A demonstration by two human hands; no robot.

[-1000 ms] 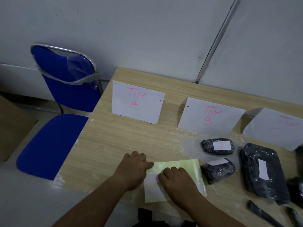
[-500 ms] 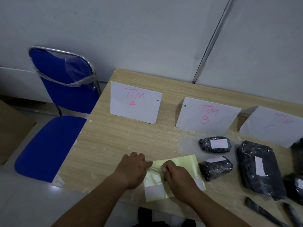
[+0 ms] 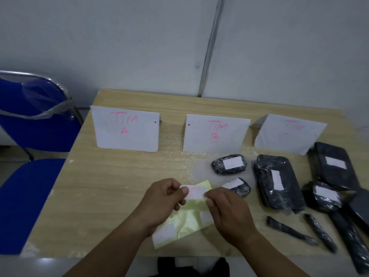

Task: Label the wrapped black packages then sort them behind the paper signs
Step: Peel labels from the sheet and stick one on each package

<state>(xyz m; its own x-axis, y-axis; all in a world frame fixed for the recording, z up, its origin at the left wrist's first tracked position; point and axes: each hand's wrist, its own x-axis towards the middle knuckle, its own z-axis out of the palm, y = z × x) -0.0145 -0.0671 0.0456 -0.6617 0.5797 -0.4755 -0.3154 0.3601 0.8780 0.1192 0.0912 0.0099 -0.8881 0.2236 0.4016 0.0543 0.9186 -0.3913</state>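
Both forearms reach in from the bottom edge of the frame and meet at lower centre, just above the pale wood-grain tabletop (image 3: 111,182). The left hand (image 3: 163,198) is curled with its knuckles turned outward, thumb and fingers pinched on the left end of a small white rectangular sticker label (image 3: 196,191). The right hand (image 3: 225,208) arches over from the right, its fingers clamped on the label's right end, so the label is stretched flat between the two hands. Under the hands lies a glossy pale yellow-green backing sheet (image 3: 187,222), tilted, with another white sticker near its lower left corner.

Across the middle of the frame stand three white paper signs with pink lettering: "TIM A" (image 3: 125,129) at left, "TIM B" (image 3: 215,133) in the centre, and a third sign (image 3: 289,132) at right whose writing is too faint to read. The wrapped black packages (image 3: 277,182) lie at the right of the frame, in front of the centre and right signs, several already bearing white labels. A blue padded chair (image 3: 34,124) stands at the left edge.
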